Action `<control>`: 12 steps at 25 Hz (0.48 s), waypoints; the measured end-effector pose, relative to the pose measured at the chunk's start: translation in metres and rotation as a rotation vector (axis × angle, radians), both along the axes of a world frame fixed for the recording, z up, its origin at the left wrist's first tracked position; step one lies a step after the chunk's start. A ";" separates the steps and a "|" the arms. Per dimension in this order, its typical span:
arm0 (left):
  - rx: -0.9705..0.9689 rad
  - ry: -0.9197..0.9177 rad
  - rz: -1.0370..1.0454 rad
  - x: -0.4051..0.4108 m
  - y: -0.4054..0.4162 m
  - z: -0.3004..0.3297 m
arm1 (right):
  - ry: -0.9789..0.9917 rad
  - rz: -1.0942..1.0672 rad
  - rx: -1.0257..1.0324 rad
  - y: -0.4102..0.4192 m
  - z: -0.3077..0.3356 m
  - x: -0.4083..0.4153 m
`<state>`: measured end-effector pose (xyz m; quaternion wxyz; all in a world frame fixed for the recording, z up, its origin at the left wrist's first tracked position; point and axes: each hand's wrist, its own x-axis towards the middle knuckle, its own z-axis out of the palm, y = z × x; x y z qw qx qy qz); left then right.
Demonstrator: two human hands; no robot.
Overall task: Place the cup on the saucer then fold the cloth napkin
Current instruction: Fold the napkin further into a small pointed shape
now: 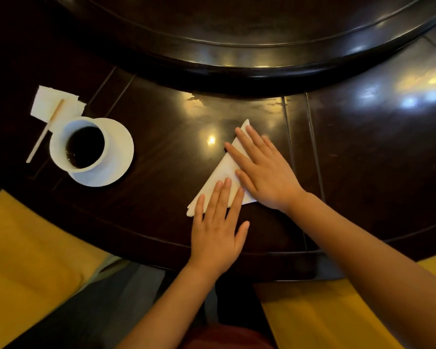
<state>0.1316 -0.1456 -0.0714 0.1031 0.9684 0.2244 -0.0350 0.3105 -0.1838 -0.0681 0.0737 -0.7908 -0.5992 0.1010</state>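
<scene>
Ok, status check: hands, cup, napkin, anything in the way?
Left hand and right hand both flat on the napkin, holding nothing. Cup on saucer. Napkin folded to a triangle. Nothing in the way.

Dim, glare on glossy table (161, 137)

Both hands flat on triangular napkin (222, 172); cup (79, 144) on saucer (118, 149).
</scene>
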 end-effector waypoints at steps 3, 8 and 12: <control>-0.008 -0.027 -0.005 -0.001 -0.002 -0.001 | -0.005 -0.003 0.011 0.002 0.002 -0.002; -0.002 -0.016 0.097 -0.009 0.010 0.000 | -0.020 0.097 -0.012 0.031 0.005 -0.007; 0.013 0.001 0.167 -0.024 0.028 0.000 | -0.024 0.158 -0.019 0.062 0.002 -0.020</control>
